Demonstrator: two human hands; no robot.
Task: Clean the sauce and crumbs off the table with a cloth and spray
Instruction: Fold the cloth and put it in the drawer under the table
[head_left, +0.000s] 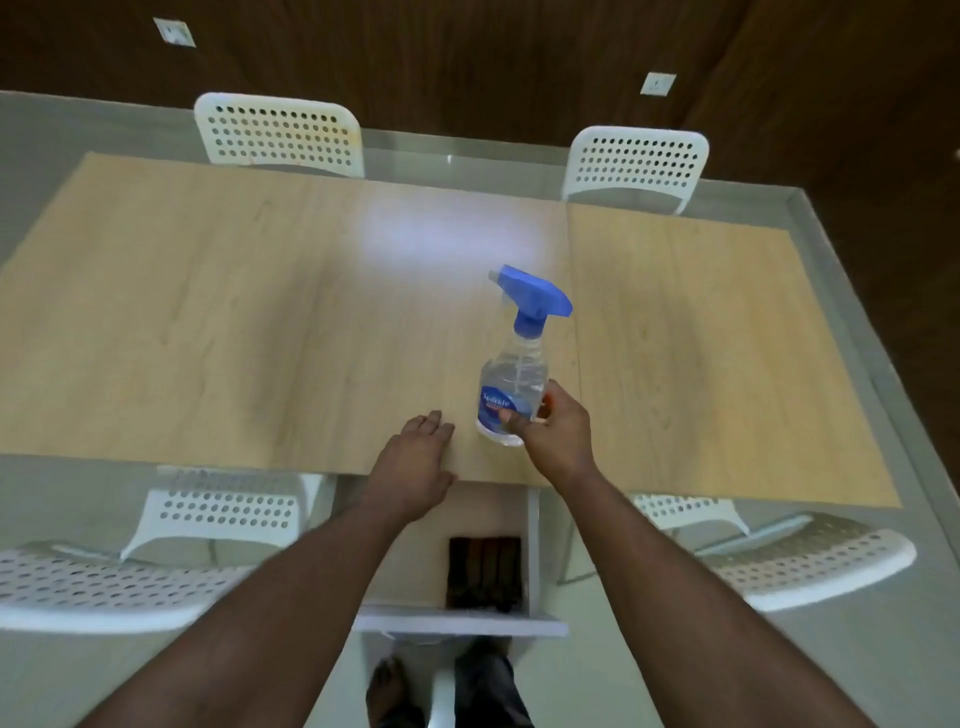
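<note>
A clear spray bottle (514, 374) with a blue trigger head stands near the front edge of the light wooden table (260, 312). My right hand (558, 434) grips the bottle low on its body, thumb across the blue label. My left hand (418, 465) rests flat on the table's front edge, fingers straight, just left of the bottle. No cloth, sauce or crumbs show on the tabletop.
Two white perforated chairs (280, 132) stand behind the table's far edge, and two more (810, 558) sit at the near side. Beneath the table edge, a white shelf (462, 621) holds a dark brown folded item (484, 571). A bright light glare lies on the table's middle.
</note>
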